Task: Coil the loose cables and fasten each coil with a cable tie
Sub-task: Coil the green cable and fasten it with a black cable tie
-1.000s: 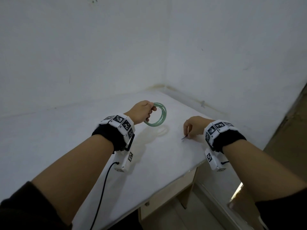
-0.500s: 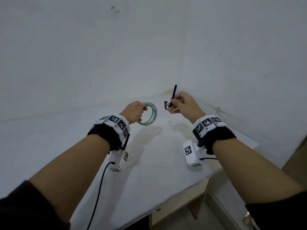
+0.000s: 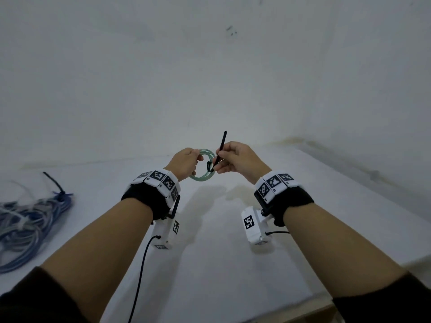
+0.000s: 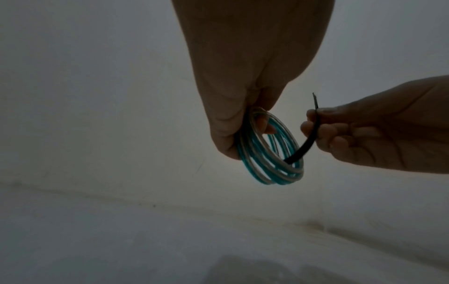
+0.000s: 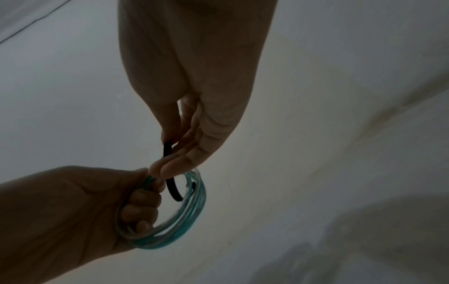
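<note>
A small coil of green and clear cable (image 3: pixel 202 179) hangs above the white table (image 3: pixel 221 264). My left hand (image 3: pixel 195 159) grips its left side with curled fingers. My right hand (image 3: pixel 217 164) pinches a black cable tie (image 3: pixel 221 145) against the coil's right side, with the thin tail pointing up. In the left wrist view the cable tie (image 4: pixel 309 141) curves down into the coil (image 4: pixel 274 173). In the right wrist view the tie (image 5: pixel 173 192) dips inside the ring of the coil (image 5: pixel 192 217). Both hands are off the table.
At the table's left lies a bundle of blue and clear cables (image 3: pixel 30 220) with a black tie (image 3: pixel 54 183) sticking out of it. White walls close the table's far side and right. The front edge drops off at the lower right.
My right hand picked the black tie up off the table and carried it left to the coil. The hands have come together, and the view has swung left.
</note>
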